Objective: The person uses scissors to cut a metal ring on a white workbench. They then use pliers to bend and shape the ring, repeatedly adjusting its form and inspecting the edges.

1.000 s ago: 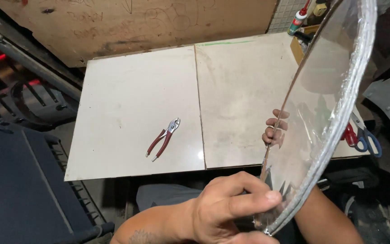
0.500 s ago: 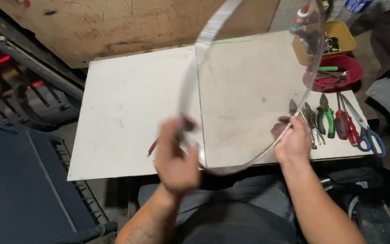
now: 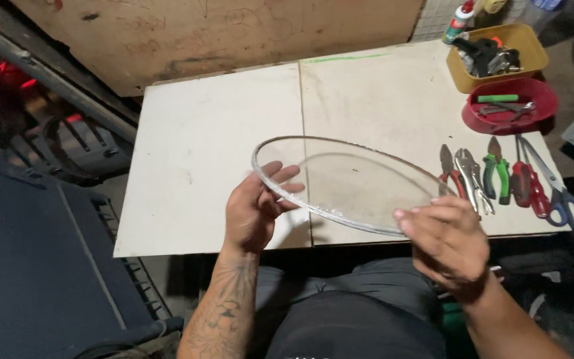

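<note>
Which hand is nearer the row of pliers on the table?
Right. The right hand holds the clear round plate at its near rim, just below the pliers. The left hand holds the plate's opposite edge, across the plate from them.

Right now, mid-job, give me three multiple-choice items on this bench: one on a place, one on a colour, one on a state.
1. Where is the red bowl?
A. far right of the table, in front of the yellow tray
B. at the table's left edge
C. on the floor

2. What colour are the scissors' handles?
A. yellow
B. blue
C. white

3. How is the clear round disc held?
A. lying flat on the table
B. in the left hand only
C. by both hands, above the table

Answers:
1 A, it sits beside the row of pliers, near the tray.
2 B, the loops show blue.
3 C, the left hand and right hand each grip the rim.
</note>
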